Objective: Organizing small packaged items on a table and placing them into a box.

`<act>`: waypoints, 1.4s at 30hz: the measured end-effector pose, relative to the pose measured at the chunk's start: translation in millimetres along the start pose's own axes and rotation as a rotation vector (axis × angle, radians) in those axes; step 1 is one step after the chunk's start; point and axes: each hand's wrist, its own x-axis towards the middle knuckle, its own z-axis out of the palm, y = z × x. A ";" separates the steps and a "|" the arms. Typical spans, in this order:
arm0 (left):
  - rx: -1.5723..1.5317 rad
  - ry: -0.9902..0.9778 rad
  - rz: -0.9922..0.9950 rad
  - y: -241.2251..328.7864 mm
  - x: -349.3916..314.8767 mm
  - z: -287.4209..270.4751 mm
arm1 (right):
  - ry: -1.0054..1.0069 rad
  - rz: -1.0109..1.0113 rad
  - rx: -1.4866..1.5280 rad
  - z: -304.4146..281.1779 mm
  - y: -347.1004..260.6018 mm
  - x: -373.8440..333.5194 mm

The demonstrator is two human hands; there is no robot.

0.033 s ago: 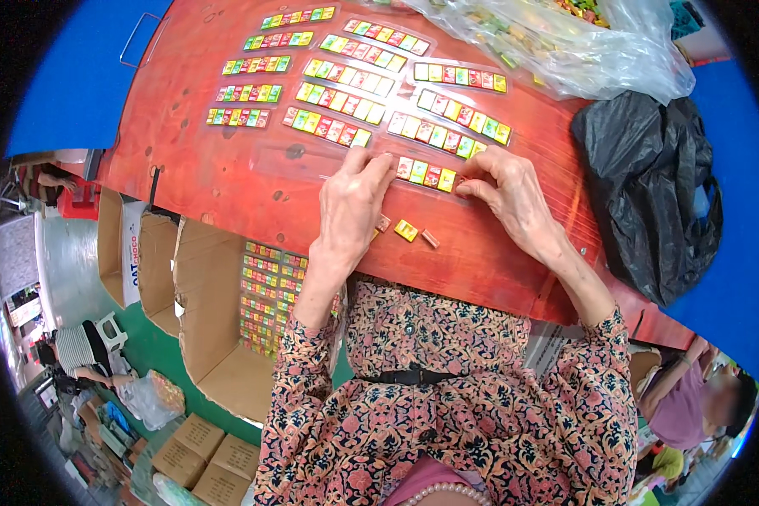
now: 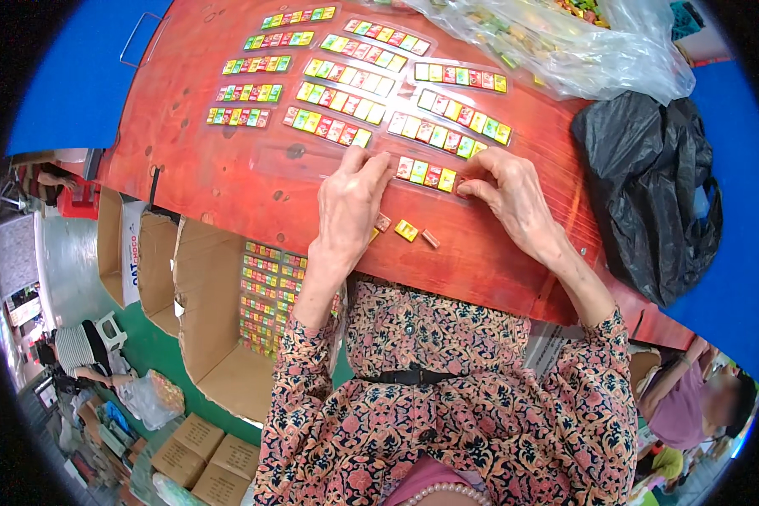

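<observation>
In front of me on the red table [image 2: 253,202] lies a short row of small wrapped blocks [image 2: 427,174], red, yellow, green and white, like candies, in a clear plastic tray. My left hand [image 2: 354,194] is closed at the row's left end, its fingertips pinched together over the tray; what they hold is hidden. At the right end my right hand [image 2: 510,190] pinches a small reddish block between thumb and forefinger, mostly covered by the fingers. Nearer to me lie a loose yellow block [image 2: 406,230], a brown block [image 2: 430,239] and another brownish one beside my left wrist.
Several filled clear trays [image 2: 337,101] spread across the table's far side. A clear bag [image 2: 557,51] of blocks lies at the far right, with a black plastic bag [image 2: 649,185] below it. At lower left stands an open carton [image 2: 219,312] holding filled trays; brown boxes [image 2: 202,455] sit beyond.
</observation>
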 end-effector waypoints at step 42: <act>-0.166 -0.079 -0.194 -11.1 -7.1 -3.2 | -0.105 0.534 0.984 -16.1 -12.2 -16.9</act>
